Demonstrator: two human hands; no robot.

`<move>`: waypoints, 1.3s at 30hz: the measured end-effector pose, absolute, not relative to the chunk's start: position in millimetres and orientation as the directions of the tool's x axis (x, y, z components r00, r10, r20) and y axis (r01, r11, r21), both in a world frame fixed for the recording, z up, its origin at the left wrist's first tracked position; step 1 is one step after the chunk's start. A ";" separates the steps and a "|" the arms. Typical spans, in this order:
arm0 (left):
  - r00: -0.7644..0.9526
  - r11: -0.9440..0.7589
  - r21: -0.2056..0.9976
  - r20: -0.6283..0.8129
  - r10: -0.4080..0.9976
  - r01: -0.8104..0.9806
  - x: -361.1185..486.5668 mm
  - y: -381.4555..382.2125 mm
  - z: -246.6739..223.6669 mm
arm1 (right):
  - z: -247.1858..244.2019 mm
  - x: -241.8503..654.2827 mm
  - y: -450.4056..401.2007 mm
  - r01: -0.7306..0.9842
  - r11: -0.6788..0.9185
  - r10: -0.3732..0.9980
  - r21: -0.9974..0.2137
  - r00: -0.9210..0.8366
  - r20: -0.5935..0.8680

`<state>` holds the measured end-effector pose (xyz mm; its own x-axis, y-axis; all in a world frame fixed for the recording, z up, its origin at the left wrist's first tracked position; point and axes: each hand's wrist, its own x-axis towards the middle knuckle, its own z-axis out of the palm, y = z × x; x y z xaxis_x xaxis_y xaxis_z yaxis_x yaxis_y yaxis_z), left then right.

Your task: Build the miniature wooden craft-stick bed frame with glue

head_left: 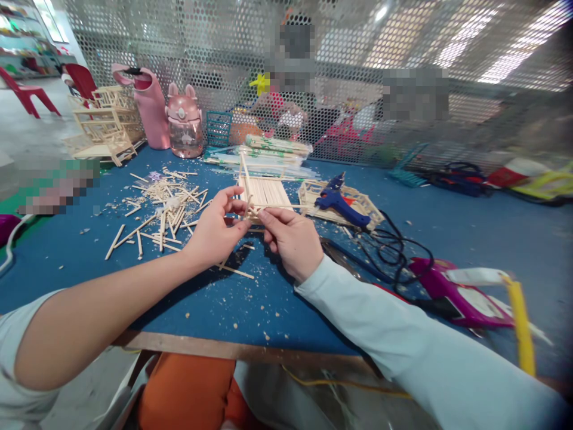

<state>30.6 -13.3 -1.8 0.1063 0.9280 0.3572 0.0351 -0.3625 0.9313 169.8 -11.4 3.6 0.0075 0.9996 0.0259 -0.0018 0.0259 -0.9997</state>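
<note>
So a small wooden stick frame (267, 191) is being held up just above the blue tabletop (295, 298), pretty much mid-table, with its flat slatted panel facing up and a couple of thin sticks poking upward at its left side. Its near left corner is being gripped by the left hand (219, 230), thumb and fingers curled around it, nothing clenched. Right next to that, a thin stick (284, 207) running along the near edge is pinched between thumb and index finger of the right hand (290, 239), the other fingers tucked under. Whether the two pieces are already joined can't be told. Off to the left, a messy pile of cut sticks (172, 203) is spread about, with crumbs and bits scattered all around it. Just right of the frame, a blue glue gun (342, 204) has been left lying across a wooden stick tray (308, 197), its black cord (398, 245) looped loosely toward a purple and white tool (470, 295). Behind the frame, some bundled sticks in plastic sleeves (277, 149) are stacked near the perforated metal screen (233, 60). At the back left, a pink bottle (153, 113) and a clear-bodied bottle with ears (185, 128) are stood side by side, and beside them a bigger wooden stick model (105, 122) is parked.
</note>
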 end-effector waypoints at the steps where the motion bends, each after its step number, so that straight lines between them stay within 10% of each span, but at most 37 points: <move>1: 0.107 -0.363 0.931 0.358 0.928 0.035 30.5 -13.4 -1.8 | 3.2 170.1 -11.5 0.001 0.035 0.999 -0.999 0.007 0.035; 17: -0.185 -0.479 0.831 0.537 0.823 0.283 28.6 -33.5 3.1 | 11.7 174.5 -29.1 0.207 0.249 0.967 -0.946 -0.005 0.253; 26: -0.035 -0.728 0.661 0.744 0.667 0.180 21.1 -57.4 18.0 | 16.7 182.0 -34.1 0.284 0.427 0.894 -0.859 0.010 0.448; 39: -0.004 -0.587 0.774 0.605 0.796 0.239 22.1 -58.9 20.6 | 17.2 181.7 -35.3 0.206 0.433 0.900 -0.877 -0.055 0.431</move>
